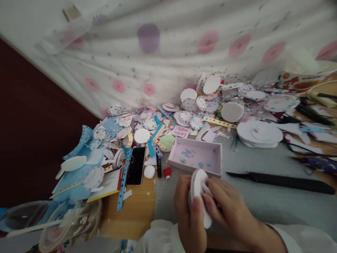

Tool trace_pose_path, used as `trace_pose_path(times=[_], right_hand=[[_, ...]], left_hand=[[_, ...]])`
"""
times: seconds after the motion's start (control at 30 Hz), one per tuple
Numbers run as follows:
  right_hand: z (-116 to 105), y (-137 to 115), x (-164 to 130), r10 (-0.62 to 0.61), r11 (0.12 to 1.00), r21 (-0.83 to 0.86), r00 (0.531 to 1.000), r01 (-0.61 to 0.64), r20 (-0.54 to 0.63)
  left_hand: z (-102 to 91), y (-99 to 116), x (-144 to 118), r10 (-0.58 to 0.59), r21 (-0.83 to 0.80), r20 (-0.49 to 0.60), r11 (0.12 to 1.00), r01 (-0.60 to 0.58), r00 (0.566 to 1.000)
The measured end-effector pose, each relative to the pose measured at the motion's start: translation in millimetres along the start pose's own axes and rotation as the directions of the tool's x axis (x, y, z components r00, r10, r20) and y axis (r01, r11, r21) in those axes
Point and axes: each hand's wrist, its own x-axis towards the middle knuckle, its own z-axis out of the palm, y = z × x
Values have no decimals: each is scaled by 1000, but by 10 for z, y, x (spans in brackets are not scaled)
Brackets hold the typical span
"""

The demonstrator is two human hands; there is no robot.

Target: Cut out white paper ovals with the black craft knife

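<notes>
At your far left, clear plastic cups point(52, 225) sit at the bench point(131, 214) edge, their contents too blurred to tell. Just beyond lies a heap of blue paper scraps point(79, 154) and round cutouts, with a black phone point(136, 165) lying flat beside a small white ball point(149, 171) and a red piece point(166, 172).

Your left hand point(191, 218) holds the white disc stack point(200, 196) from its left side, thumb pressed along the near face, fingers curled shut around the edge. The stack stands on edge between your two hands, above the grey mat point(250, 196). Your right hand point(229, 207) closes on it from the right, fingertips point(207, 202) pinching the face of the front disc.

Just behind your hands sits the pink tray point(210, 163), open-topped, holding a few blue flecks and one pale bit. To the right, a black knife point(284, 181) lies flat on the mat, and farther back, a pile of white discs point(259, 135).
</notes>
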Motion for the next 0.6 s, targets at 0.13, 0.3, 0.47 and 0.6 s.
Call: trace_pose_path(times=[0.13, 0.3, 0.47, 0.6], right_hand=[[53, -89, -35, 50, 998, 47, 998, -49, -24], [96, -176, -14, 238, 965, 113, 971, -236, -9], [138, -192, 5, 277, 946, 191, 959, -262, -56], [167, -165, 3, 250, 955, 193, 961, -225, -120]], left_hand=[[157, 119, 63, 131, -199, 118, 974, -105, 984], [212, 101, 22, 41, -57, 108, 998, -35, 993], [216, 32, 3, 143, -119, 14, 983, -140, 990], [238, -21, 22, 173, -271, 12, 948, -164, 985]])
